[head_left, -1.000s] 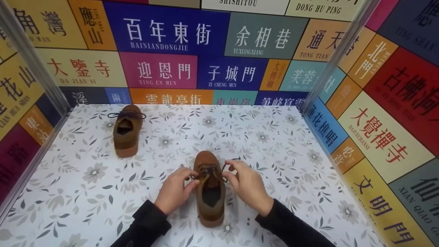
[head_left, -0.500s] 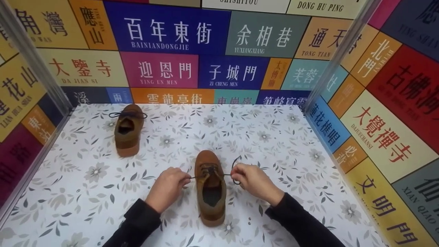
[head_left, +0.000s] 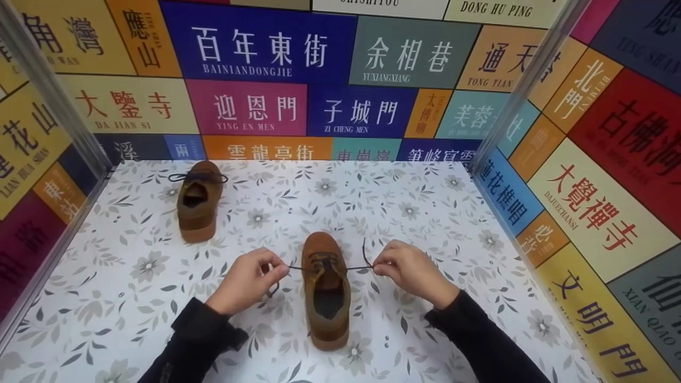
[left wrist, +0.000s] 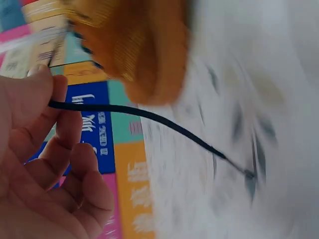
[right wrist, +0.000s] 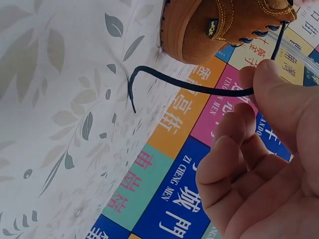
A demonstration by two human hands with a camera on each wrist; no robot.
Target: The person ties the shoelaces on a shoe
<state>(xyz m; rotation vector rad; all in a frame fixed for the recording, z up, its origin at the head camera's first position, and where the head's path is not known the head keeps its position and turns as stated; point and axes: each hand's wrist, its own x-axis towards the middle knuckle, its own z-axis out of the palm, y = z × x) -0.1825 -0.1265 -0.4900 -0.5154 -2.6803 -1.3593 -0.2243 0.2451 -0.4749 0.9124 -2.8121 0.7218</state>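
A brown shoe (head_left: pixel 325 298) stands in front of me, toe pointing away, with dark laces threaded near its tongue. To its left, my left hand (head_left: pixel 250 279) pinches one end of the shoelace (left wrist: pixel 134 112) between thumb and forefinger; the loose tip hangs past the fingers in the left wrist view. On the other side, my right hand (head_left: pixel 412 271) pinches the opposite lace end (right wrist: pixel 194 88), whose free tip curves away. Both lace ends run straight out sideways from the shoe, which neither hand touches.
A second brown shoe (head_left: pixel 199 202), its lace tied in a bow, stands at the back left. The surface (head_left: pixel 425 330) is white with a leaf and flower print. Colourful panels with lettering (head_left: pixel 260 42) enclose it at the back and sides.
Both hands have moved apart, away from the shoe to left and right, drawing the lace ends out straight. The shoe has stayed in place.
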